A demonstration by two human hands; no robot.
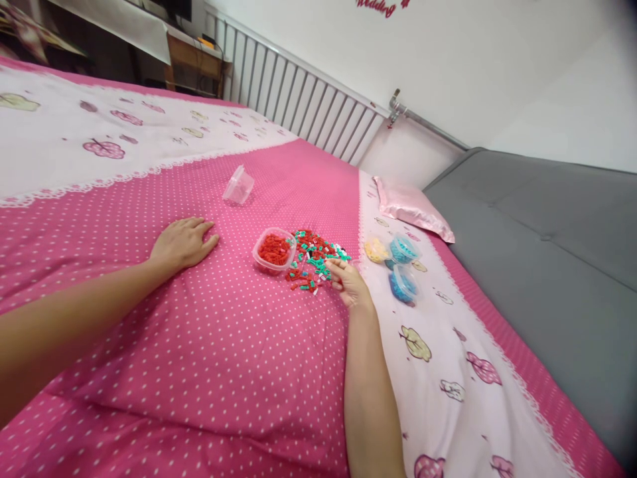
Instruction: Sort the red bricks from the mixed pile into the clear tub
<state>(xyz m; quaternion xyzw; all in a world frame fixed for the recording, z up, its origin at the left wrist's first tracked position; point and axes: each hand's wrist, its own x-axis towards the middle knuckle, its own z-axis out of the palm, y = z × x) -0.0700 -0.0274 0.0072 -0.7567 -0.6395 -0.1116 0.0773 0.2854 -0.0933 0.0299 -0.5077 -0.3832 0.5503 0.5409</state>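
Apparent step: picking. Right hand [350, 284] is at loose, small red-and-green plastic-looking pieces [316, 247], grip indeterminable; left hand [182, 243] lies spread. Further picking likely requires fingertip precision.

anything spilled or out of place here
A clear tub beyond the left hand looks tipped on its side, while the tub of red pieces stands upright. Beside that one, mixed loose pieces lie on the bedspread; spilled or poured, I can't tell.
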